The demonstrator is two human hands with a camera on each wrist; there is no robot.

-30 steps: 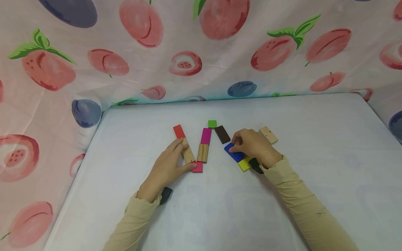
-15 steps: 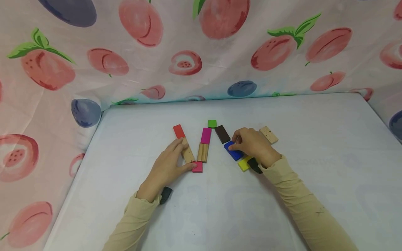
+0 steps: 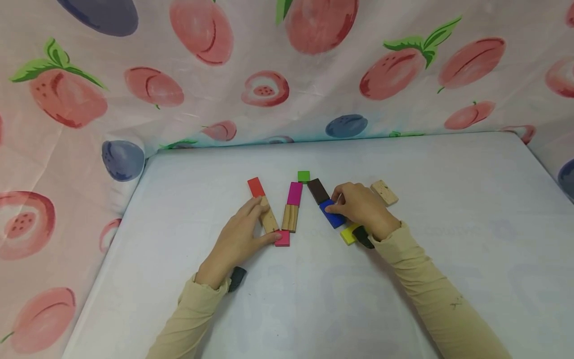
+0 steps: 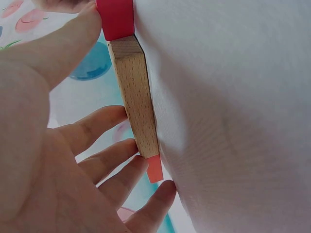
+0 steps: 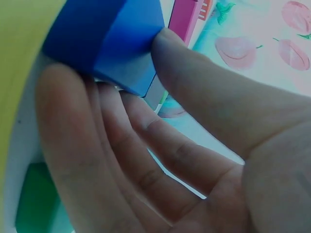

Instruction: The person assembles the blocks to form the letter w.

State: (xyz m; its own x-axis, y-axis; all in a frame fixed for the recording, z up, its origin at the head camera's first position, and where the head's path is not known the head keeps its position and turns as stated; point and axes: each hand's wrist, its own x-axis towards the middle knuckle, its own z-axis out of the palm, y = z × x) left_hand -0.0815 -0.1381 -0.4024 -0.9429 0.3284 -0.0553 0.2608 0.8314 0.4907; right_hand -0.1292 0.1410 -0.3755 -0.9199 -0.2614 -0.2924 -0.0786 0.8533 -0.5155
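Observation:
My right hand (image 3: pixel 365 209) pinches a blue block (image 3: pixel 333 215), thumb on one side and fingers on the other. The blue block's far end meets a dark brown block (image 3: pixel 318 191) in a slanted line. A yellow block (image 3: pixel 349 234) lies just below, partly under the wrist. My left hand (image 3: pixel 233 242) has its thumb touching a pink block (image 3: pixel 282 240). Its fingers lie fairly straight along a plain wooden block (image 4: pixel 136 102), which joins a red block (image 3: pixel 256 187) at its far end. A green block (image 5: pixel 36 199) shows beneath the right hand in the right wrist view.
Between the hands, a magenta block (image 3: pixel 294 193) and a striped wooden block (image 3: pixel 290 218) form a line, with a small green block (image 3: pixel 304 176) at its top. A pale wooden block (image 3: pixel 384 192) lies beyond the right hand. Fruit-print cloth (image 3: pixel 314 99) borders the white table.
The blue block has slid slightly up and left with my right hand, against the dark brown block and away from the yellow one. My left hand has stayed in place.

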